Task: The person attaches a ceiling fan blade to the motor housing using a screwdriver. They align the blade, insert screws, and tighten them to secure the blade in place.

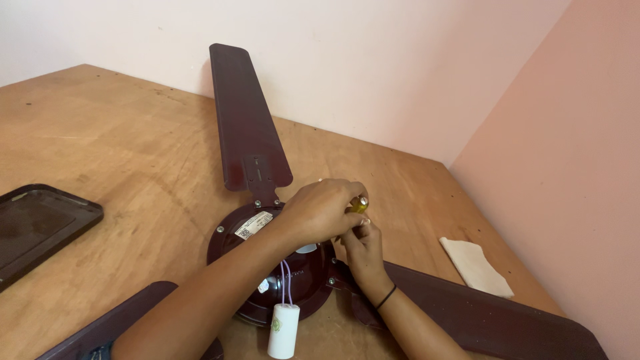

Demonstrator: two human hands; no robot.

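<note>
Over glossy maroon fan motor housing (233, 250), your left hand (319, 210) grips a yellow-handled tool (359, 204); right hand (362, 245) pinches beneath. White label (254, 225) left, white cylindrical capacitor (283, 331) near.

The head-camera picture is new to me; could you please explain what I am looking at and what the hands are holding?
The single picture comes from a camera worn on a person's head, looking down at their own two bare hands over a wooden table set in a room corner. On the table lies a dark brown ceiling fan with three blades spread out from its round motor housing. A white cylindrical capacitor hangs from thin wires at the housing. The left hand grips a yellow-handled tool, probably a screwdriver, above the hub; the right hand, with a black band at the wrist, meets it just below. A dark tray sits at the left, and a folded cloth at the right.
</note>
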